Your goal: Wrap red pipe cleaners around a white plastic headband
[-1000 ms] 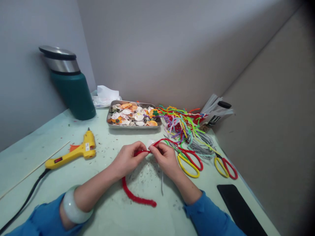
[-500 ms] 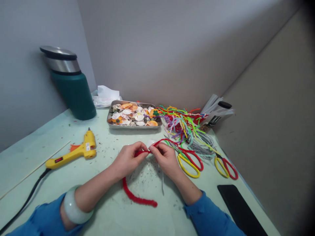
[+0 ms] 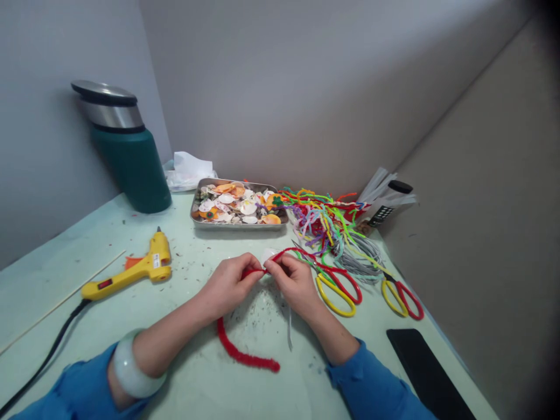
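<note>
Near the left edge of the worktop, a yellow glue gun is left unmoved. Toward the middle, a red pipe cleaner is pinched in the left hand, its fluffy end trailing toward the front edge. Just beside, a red strand is pinched in the right hand; whether it is the same piece cannot be told. Over the last second the grip has hardly been altered, so fine finger work or steady holding seems under way. Scissors are left lying beyond, toward the right edge.
</note>
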The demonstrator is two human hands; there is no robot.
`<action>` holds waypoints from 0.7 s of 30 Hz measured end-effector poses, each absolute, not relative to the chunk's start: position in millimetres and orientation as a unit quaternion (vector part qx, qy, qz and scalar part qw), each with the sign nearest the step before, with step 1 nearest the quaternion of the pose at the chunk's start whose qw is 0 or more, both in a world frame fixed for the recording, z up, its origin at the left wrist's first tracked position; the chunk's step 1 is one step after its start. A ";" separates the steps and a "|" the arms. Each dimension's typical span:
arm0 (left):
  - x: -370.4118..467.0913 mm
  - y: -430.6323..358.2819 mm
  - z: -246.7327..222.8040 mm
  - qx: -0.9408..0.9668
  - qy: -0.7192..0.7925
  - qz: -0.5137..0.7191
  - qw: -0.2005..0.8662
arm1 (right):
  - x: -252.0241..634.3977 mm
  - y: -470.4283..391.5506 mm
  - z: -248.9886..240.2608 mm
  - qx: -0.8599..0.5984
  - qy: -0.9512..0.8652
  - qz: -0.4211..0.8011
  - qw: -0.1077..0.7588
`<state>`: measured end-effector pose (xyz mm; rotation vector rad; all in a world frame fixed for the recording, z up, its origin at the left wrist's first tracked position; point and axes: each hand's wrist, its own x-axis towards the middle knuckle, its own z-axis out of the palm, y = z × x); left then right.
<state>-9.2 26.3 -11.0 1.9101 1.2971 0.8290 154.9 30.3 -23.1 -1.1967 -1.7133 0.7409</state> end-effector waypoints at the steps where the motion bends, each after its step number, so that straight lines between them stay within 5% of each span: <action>1: -9.2 26.3 -11.2 0.733 0.498 0.318 0.337 | 154.8 30.3 -22.9 -0.483 -0.692 0.299 0.446; 21: -10.4 27.1 -9.3 0.739 0.485 0.311 0.349 | 156.2 30.1 -18.6 -0.483 -0.697 0.264 0.459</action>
